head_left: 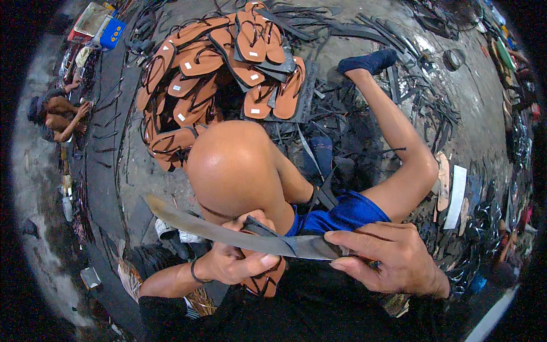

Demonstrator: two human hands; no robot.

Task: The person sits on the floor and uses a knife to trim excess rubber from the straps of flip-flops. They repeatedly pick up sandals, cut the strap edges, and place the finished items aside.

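Note:
My right hand pinches a long, curved knife near its right end, where the fingers mostly hide the handle. Its broad grey blade runs leftward across the front of my body, tip up at the far left. Below the blade, my left hand is wrapped round a tan sandal with dark straps. The blade crosses over that sandal and a piece of dark sole material at its upper end; whether the edge touches it I cannot tell. The left thumb lies along the blade's lower side.
Beyond my bent knee lies a big heap of tan sandals. Black strips and offcuts litter the floor between my legs and to the right. A white strip lies at the right. Another person crouches at the far left, near a blue box.

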